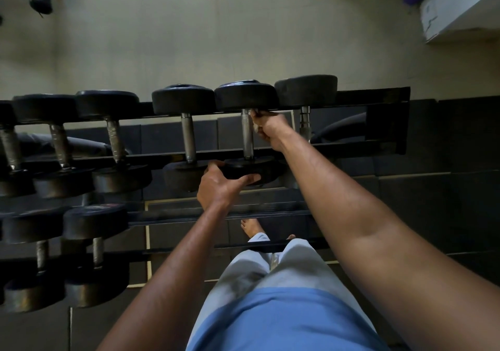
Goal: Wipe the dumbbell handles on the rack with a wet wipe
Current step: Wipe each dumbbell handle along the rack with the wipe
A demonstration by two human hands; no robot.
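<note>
A black-headed dumbbell with a knurled steel handle lay across the top rails of the black metal rack, second from the rack's right end. The right hand was curled in a closed grip round a crumpled white wet wipe, pressing it against the upper right side of that handle, just below the far head. The left hand cupped the near round black head of the same dumbbell, thumb along its front edge, fingers curled over its left side. Similar dumbbells lined the rack leftward and on the lower tier.
</note>
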